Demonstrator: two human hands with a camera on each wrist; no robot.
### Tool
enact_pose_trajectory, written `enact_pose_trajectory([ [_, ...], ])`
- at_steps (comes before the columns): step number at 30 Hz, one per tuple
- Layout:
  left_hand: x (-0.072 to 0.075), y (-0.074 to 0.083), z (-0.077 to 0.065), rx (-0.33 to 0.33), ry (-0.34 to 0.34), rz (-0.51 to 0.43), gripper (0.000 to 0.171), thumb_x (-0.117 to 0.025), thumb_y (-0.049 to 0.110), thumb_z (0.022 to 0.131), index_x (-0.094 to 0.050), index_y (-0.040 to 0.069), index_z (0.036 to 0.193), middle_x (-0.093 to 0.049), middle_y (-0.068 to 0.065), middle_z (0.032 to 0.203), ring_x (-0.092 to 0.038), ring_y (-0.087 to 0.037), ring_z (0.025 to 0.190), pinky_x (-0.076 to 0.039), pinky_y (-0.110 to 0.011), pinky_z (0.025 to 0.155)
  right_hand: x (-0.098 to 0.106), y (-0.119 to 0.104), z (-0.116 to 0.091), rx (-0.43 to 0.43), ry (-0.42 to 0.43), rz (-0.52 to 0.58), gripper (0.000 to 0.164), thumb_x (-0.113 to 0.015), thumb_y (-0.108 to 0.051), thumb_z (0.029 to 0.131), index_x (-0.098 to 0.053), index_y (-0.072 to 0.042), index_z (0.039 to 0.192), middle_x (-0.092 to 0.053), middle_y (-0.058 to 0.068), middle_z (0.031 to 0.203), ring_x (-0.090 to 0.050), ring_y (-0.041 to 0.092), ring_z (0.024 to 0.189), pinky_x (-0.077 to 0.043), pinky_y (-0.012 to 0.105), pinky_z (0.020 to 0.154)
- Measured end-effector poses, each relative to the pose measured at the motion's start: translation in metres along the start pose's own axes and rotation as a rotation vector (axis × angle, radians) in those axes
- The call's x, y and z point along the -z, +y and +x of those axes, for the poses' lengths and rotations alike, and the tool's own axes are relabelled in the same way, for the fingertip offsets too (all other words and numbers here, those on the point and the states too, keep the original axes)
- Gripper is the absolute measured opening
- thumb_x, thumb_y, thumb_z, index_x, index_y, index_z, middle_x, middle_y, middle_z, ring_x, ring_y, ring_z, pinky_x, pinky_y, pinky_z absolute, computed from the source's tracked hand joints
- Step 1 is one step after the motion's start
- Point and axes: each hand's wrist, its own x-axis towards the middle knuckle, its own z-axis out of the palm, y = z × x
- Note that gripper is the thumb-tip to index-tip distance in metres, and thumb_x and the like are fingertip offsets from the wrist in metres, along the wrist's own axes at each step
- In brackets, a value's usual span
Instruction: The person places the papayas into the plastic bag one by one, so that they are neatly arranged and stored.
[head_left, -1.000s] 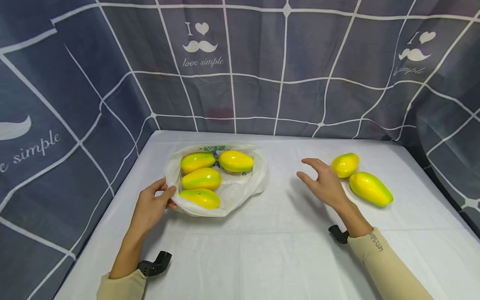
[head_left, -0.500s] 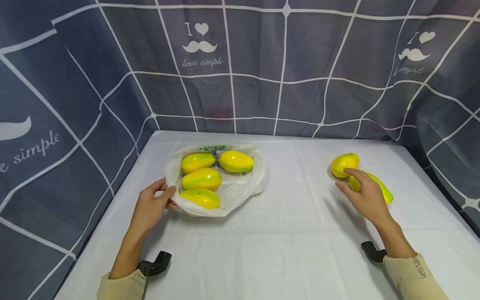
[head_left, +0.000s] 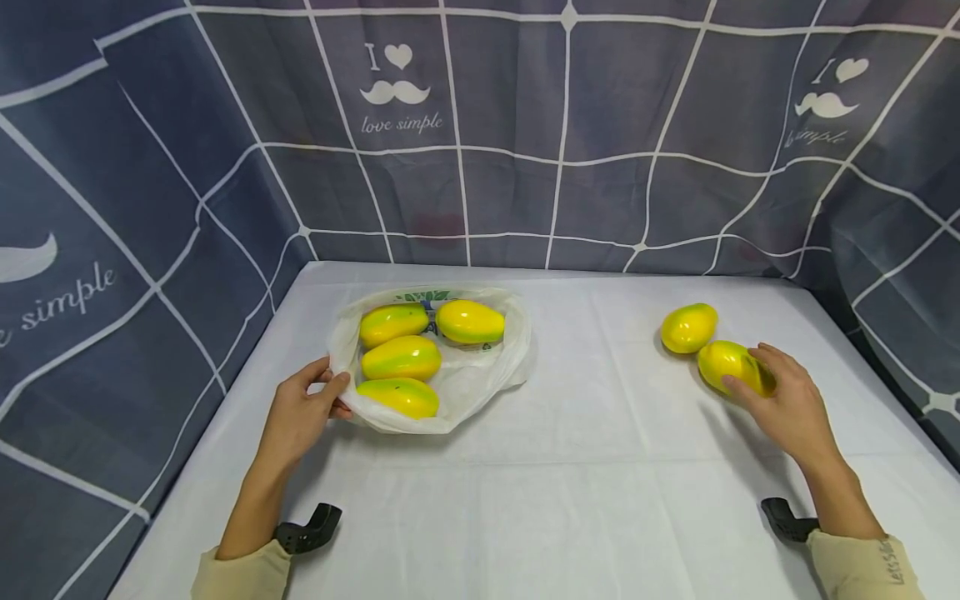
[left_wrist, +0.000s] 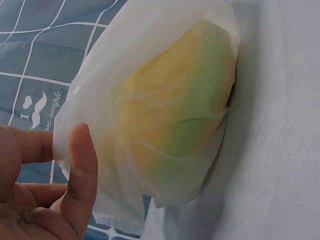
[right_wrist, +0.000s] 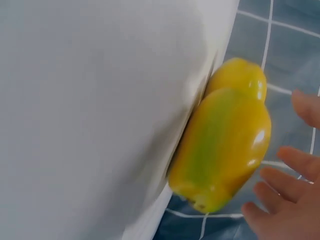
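Note:
My left hand pinches the left rim of a white plastic bag between thumb and fingers. The bag's mouth gapes, and several glossy yellow-green mangoes lie inside. In the left wrist view, one mango shows through the thin plastic. At the right, my right hand hovers over the nearer loose mango, covering its right end. The right wrist view has the fingers spread beside that mango, with a gap between. Another loose mango sits just behind it.
A white cloth covers the table. Dark grid-patterned curtains enclose the back and both sides. Each wrist carries a black camera mount.
My right hand has moved right and toward me, from left of the loose mangoes to over the nearer one. The left hand still holds the bag's rim.

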Motion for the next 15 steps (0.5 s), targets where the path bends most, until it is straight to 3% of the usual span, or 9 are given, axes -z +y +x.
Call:
enact_pose_trajectory([
  [6, 0.0, -0.001, 0.0, -0.026, 0.0, 0.015, 0.058, -0.055, 0.023, 0.103, -0.035, -0.008, 0.148, -0.049, -0.022, 0.116, -0.067, -0.014, 0.066, -0.056, -0.021, 0.069, 0.006, 0.01, -0.001, -0.058, -0.067, -0.033, 0.072, -0.066, -0.027, 0.096, -0.032, 0.018, 0.141, -0.024, 0.042, 0.147, -0.021, 0.061, 0.134, -0.015, 0.071, 0.108],
  [15, -0.001, -0.002, 0.0, -0.015, 0.002, 0.018, 0.057, -0.055, 0.024, 0.103, -0.036, -0.006, 0.148, -0.049, -0.021, 0.117, -0.067, -0.014, 0.067, -0.056, -0.02, 0.07, 0.006, 0.019, 0.0, -0.144, -0.127, -0.062, 0.077, -0.063, -0.03, 0.098, -0.024, 0.017, 0.145, -0.022, 0.044, 0.145, -0.021, 0.062, 0.133, -0.018, 0.072, 0.106],
])
